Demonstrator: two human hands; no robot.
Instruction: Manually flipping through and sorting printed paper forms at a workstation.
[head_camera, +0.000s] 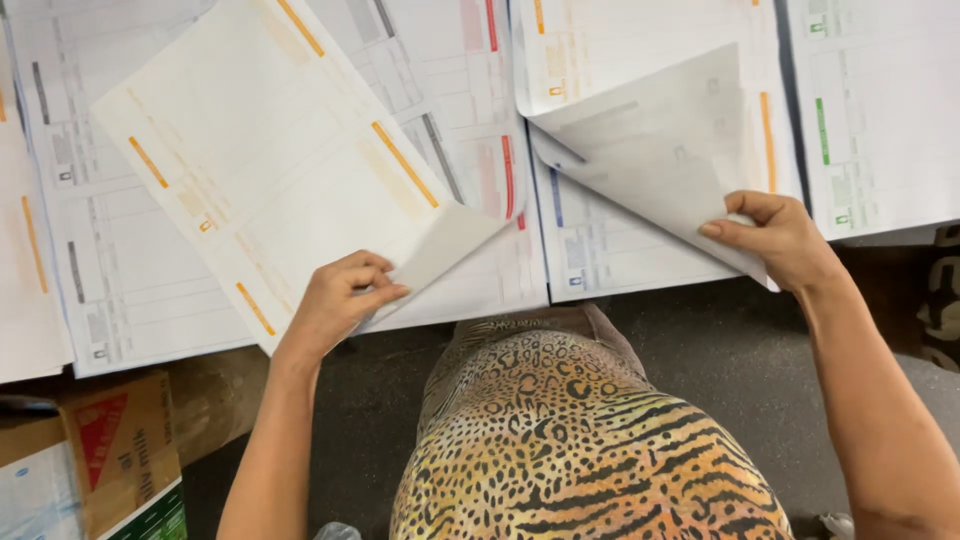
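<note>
While left hand (335, 300) pinches sheet (270, 160), corner apparently curled

Bright, even light falls from above on the white printed sheets (620, 240), washing their far parts nearly to glare. Soft shadow lies under the lifted sheet (660, 150) on the right. The near floor (720, 350) is dim. Print is slightly soft; edges bow a little.
</note>
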